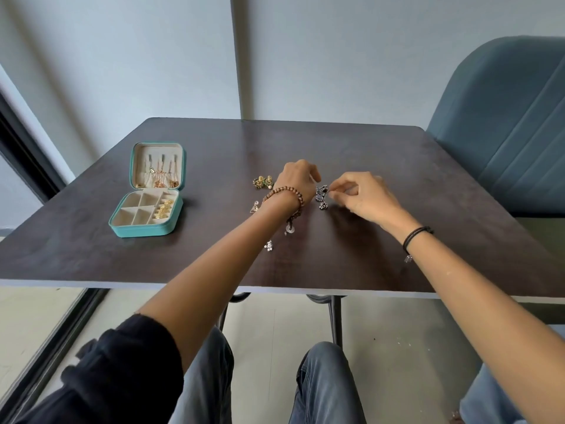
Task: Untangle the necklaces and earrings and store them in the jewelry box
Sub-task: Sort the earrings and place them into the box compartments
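A dark silver earring cluster (pixel 321 195) lies on the table between my hands. My right hand (pixel 363 194) pinches its upper end with thumb and forefinger. My left hand (pixel 298 177) is curled just left of the cluster, fingertips at its top; what it grips is hidden. Gold-green earrings (pixel 263 182) lie left of my left hand. A small triangular earring (pixel 253 208) and a silver pearl earring (pixel 269 245) lie nearer me. The teal jewelry box (pixel 146 229) stands open at the left, with gold pieces in its right slots and necklaces hung in its lid (pixel 159 165).
The dark wooden table (pixel 382 264) ends at a pale front edge close to my knees. A blue upholstered chair (pixel 513 123) stands at the right rear corner. A dark window frame (pixel 24 154) runs along the left.
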A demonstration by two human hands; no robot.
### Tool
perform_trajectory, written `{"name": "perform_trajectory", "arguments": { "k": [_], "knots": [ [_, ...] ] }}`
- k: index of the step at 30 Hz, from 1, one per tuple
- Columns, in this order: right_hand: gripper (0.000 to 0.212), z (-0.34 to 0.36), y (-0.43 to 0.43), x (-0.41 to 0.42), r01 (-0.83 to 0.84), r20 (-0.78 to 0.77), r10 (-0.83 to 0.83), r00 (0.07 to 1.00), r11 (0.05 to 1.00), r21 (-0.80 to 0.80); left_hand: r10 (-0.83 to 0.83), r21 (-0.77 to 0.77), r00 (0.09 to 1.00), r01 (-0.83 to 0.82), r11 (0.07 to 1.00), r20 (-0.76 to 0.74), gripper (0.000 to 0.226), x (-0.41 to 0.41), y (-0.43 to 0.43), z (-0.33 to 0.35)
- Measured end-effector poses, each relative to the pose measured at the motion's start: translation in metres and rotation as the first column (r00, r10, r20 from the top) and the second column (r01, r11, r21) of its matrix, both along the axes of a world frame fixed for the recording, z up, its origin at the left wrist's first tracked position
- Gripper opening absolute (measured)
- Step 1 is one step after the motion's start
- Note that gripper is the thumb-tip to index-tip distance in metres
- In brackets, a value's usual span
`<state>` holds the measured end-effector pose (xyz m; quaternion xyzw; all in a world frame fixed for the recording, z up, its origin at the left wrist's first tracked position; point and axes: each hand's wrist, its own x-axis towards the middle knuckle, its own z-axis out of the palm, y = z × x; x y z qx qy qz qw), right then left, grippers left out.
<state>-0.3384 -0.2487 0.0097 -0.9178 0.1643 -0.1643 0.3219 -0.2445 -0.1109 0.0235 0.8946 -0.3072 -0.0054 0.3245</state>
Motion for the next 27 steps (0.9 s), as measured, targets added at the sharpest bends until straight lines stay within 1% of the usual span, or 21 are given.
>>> {"name": "perform_trajectory", "arguments": {
  "k": [2,6,10,13,16,20,24,27],
  "knots": [
    [0.017,0.0,0.005,0.002,-0.023,-0.023,0.022,0.999,0.999,-0.031,-0.018,0.053,1.0,0.017,0.998,0.013,0.032,0.006,-0.002,-0.002],
    [0.022,-0.003,0.014,0.009,-0.023,-0.033,0.021,0.999,0.999,-0.041,-0.128,0.159,0.99,0.117,0.98,0.061,0.04,0.013,-0.003,-0.005],
    [0.02,-0.004,0.014,0.013,0.011,-0.032,-0.013,0.999,0.999,-0.045,-0.163,0.189,0.984,0.147,0.971,0.072,0.028,0.013,-0.007,-0.007],
    [0.02,-0.004,0.013,0.012,0.013,-0.049,-0.016,0.999,0.999,-0.048,-0.134,0.174,0.986,0.115,0.978,0.104,0.017,0.012,-0.007,-0.009],
    [0.019,-0.004,0.01,0.009,0.032,-0.044,-0.033,0.998,0.999,-0.024,-0.119,0.16,0.984,0.097,0.982,0.131,0.012,0.01,-0.006,-0.01],
    [0.016,-0.005,0.006,0.002,0.076,0.03,-0.078,0.996,0.995,0.064,-0.098,0.136,0.989,0.083,0.987,0.109,0.009,0.01,-0.002,-0.008],
    [0.013,-0.005,0.001,-0.002,0.105,0.111,-0.116,0.987,0.99,0.098,-0.105,0.038,0.99,0.102,0.994,0.094,0.007,0.008,0.003,-0.001],
    [0.012,0.0,0.0,-0.006,0.068,0.136,-0.085,0.987,0.99,0.126,-0.116,-0.063,0.993,0.116,0.991,0.014,0.01,0.003,0.008,0.01]
  ]
}}
